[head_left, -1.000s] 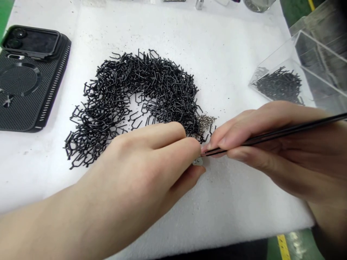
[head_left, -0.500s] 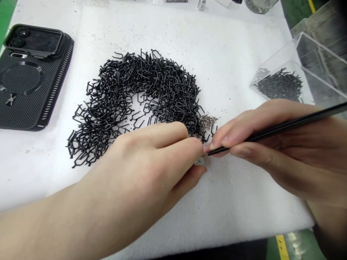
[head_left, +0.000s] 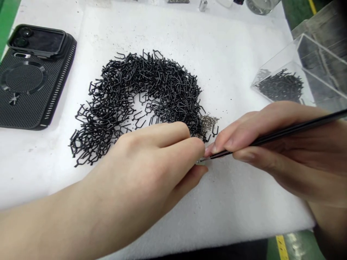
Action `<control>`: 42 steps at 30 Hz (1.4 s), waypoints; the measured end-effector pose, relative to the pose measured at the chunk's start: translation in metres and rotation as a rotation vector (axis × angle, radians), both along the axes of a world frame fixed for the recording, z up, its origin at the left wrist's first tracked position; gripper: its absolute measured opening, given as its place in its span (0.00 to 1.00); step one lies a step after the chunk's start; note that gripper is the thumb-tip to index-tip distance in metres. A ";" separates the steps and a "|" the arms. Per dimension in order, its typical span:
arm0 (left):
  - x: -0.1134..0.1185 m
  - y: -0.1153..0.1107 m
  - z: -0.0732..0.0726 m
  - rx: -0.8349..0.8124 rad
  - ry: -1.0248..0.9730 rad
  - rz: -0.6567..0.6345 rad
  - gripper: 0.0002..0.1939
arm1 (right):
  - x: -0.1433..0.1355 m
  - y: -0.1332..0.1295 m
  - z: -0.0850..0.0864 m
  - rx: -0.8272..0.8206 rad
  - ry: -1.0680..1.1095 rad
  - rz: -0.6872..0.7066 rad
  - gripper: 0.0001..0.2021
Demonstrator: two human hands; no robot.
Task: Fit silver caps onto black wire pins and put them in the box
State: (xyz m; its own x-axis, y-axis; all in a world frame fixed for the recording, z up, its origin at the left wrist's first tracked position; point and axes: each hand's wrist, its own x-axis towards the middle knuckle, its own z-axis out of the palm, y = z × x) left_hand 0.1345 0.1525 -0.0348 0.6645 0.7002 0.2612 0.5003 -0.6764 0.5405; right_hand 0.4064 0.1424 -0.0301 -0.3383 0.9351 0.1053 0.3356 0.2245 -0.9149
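Note:
My left hand (head_left: 151, 166) is closed on a small pale piece (head_left: 200, 162), mostly hidden between thumb and fingers. Black tweezers (head_left: 287, 133) are gripped in my right hand (head_left: 282, 144), their thin tip touching or just over that piece. The fingertips of both hands nearly meet. Behind them a large arched pile of black forked parts (head_left: 151, 79) lies on the white surface (head_left: 233, 54). Tiny metallic bits (head_left: 208, 123) form a small heap at the pile's right end, beside a loose forked part (head_left: 215, 131).
A phone in a black case (head_left: 35, 79) lies at the left. To the right a clear tilted box (head_left: 282, 54) holds more black parts (head_left: 282, 85). At the far edge are a glass container (head_left: 261, 5) and a small metal item (head_left: 202, 5).
The tweezers have shifted slightly, and their tip now reaches the pale piece between my left fingers. The whole view has moved a little, with the phone and pile slightly further right.

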 end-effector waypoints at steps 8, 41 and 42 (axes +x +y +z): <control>0.002 0.005 -0.005 -0.004 -0.026 -0.007 0.11 | -0.004 0.003 0.003 0.025 0.011 0.051 0.07; 0.000 0.009 -0.009 -0.101 -0.080 -0.085 0.11 | -0.012 -0.015 0.011 0.003 -0.120 -0.153 0.07; 0.000 0.008 -0.007 -0.089 -0.084 -0.079 0.12 | -0.010 -0.013 0.010 -0.007 -0.100 -0.125 0.07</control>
State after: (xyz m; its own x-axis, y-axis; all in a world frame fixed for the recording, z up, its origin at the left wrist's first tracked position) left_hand 0.1340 0.1603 -0.0422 0.6966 0.6695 0.2577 0.3977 -0.6594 0.6380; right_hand 0.3963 0.1292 -0.0205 -0.2277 0.9712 0.0700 0.4503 0.1687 -0.8768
